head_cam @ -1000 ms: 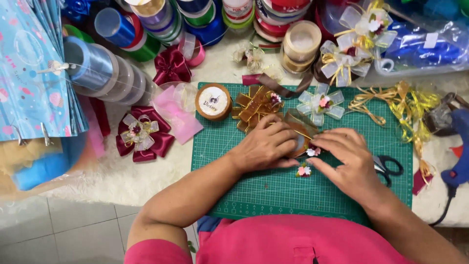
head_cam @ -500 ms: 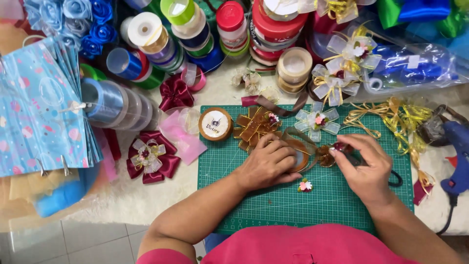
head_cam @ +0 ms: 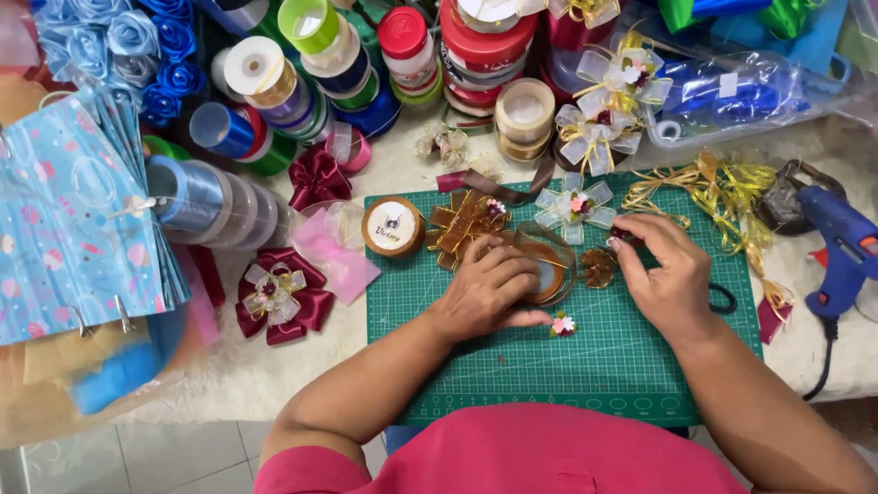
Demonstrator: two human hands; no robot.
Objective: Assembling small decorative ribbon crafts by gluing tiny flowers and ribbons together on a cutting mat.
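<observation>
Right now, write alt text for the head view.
On a green cutting mat, the left hand presses down a brown sheer ribbon loop while the right hand pinches a small dark flower bead; ribbon spools crowd behind.

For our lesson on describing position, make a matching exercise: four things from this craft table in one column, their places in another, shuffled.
Things:
1. glue gun
2. dark red bow
3. small flower
4. white bow

Places:
A. on the mat, beside the left hand
B. right of the mat
C. left of the mat
D. at the mat's top edge

Pairs: 1-B, 2-C, 3-A, 4-D
</observation>
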